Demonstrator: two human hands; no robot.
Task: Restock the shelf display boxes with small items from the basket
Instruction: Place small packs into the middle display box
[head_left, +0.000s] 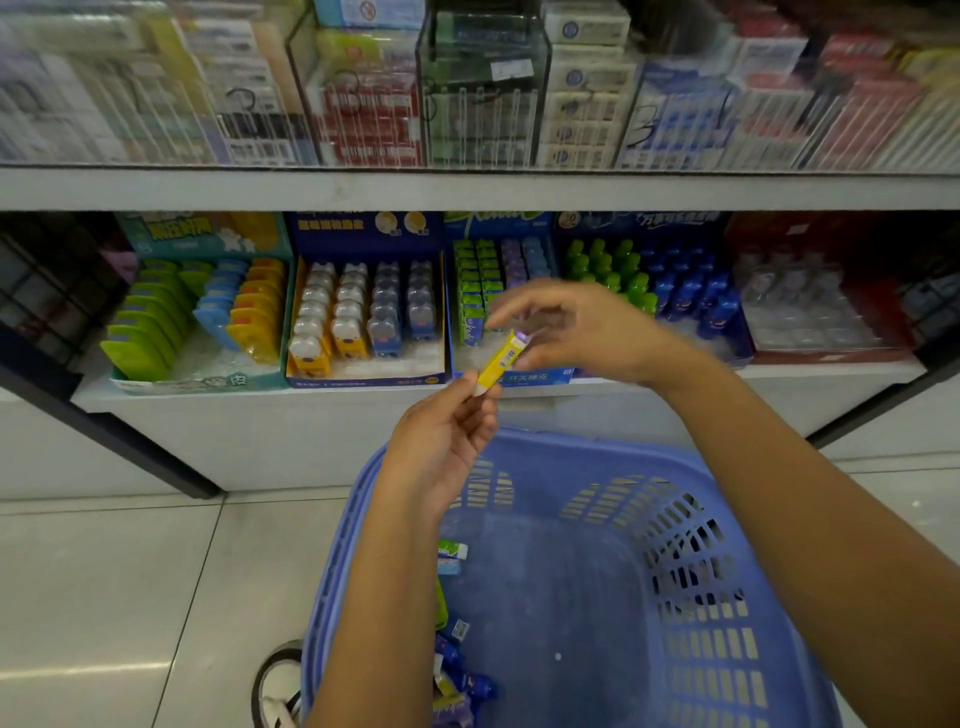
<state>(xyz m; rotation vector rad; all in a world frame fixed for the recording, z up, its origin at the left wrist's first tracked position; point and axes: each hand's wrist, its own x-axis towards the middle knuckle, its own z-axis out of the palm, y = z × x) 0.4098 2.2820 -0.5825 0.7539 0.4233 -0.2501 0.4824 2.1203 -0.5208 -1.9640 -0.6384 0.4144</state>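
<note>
Left hand (441, 441), centre frame: grip pinching a yellow eraser (500, 360). Right hand (582, 327): grip spread at its upper end. Blue basket (691, 545) below.

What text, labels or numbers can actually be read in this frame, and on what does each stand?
"开关橡皮" on the front lip of the blue display box.
"橡皮" on the front lip of the teal display box.
Handwritten "3" on the clear case on the upper shelf.
Box header cards, upper-shelf packs, the yellow item and the basket items: too blurred or small to read.
</note>
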